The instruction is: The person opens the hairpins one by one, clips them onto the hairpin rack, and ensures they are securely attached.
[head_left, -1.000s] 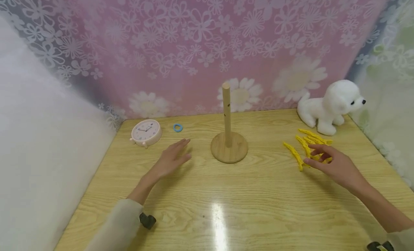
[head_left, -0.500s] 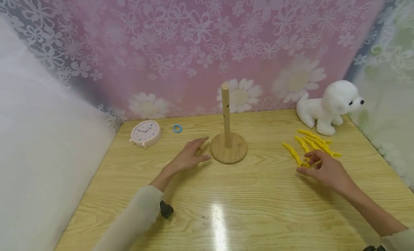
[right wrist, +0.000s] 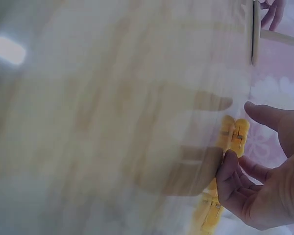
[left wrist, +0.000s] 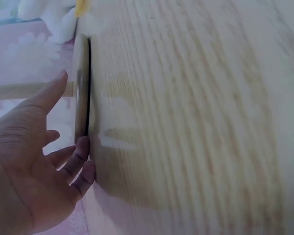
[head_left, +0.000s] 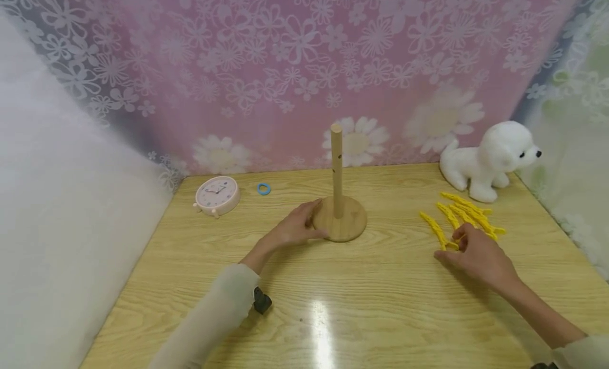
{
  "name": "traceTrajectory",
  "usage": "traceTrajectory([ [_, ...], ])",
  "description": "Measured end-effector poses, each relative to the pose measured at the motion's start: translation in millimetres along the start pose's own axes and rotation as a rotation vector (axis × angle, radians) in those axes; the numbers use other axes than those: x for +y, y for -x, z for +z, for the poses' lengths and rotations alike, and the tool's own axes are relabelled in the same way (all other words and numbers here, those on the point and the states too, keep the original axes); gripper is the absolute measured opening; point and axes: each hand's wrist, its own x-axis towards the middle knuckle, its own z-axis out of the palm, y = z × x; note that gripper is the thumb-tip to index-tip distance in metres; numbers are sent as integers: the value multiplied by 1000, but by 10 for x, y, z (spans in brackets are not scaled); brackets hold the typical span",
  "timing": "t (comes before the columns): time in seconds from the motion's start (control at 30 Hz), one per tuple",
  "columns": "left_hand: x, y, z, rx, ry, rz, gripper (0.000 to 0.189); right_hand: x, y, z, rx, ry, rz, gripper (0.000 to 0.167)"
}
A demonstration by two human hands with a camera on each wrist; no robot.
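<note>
A wooden stand, with a round base (head_left: 349, 229) and an upright post (head_left: 337, 168) with small dark holes, is at the table's middle. My left hand (head_left: 295, 226) is at the left edge of the base; in the left wrist view its thumb (left wrist: 53, 93) is over the base and its lower fingertips are by the rim, whether touching I cannot tell. Several long yellow clips (head_left: 447, 213) with wavy edges lie on the right. Over their near ends hovers my right hand (head_left: 485, 258); in the right wrist view its thumb (right wrist: 264, 115) stands apart from a clip (right wrist: 240, 137), and its fingers are beside it.
A pink alarm clock (head_left: 217, 194) lies at the back left, beside a small blue ring (head_left: 264, 188). In the back right corner sits a white plush dog (head_left: 480, 160). Floral cloth (head_left: 285, 94) hangs behind the wooden table (head_left: 380, 305).
My left hand has moved right, from near the blue ring to the stand's base. My right hand has shifted slightly toward me and left at the clips. The stand and clips look unmoved.
</note>
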Motion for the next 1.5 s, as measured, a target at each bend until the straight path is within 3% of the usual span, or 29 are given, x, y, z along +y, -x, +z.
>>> traceTrajectory([
  [0.23,32,-57,68,9,-85,-77,105,-57,9,-10,-22,88,9,65],
  [0.43,47,-55,78,19,-151,-74,102,-87,10,14,-16,99,-21,53],
  [0.6,51,-43,70,29,-171,-68,101,-87,11,29,-1,120,-11,49],
  [0.83,78,-32,92,39,-156,-124,104,-107,49,6,9,122,36,57],
  [1.03,109,-46,122,70,-186,-126,102,-132,73,16,52,119,12,48],
  [1.2,121,-44,119,69,-200,-130,102,-164,62,10,97,96,-47,41],
  [1.4,112,-51,126,63,-209,-126,103,-203,-8,-27,171,73,-193,29],
  [1.5,99,-52,125,67,-220,-128,103,-238,-53,-66,197,4,-261,26],
])
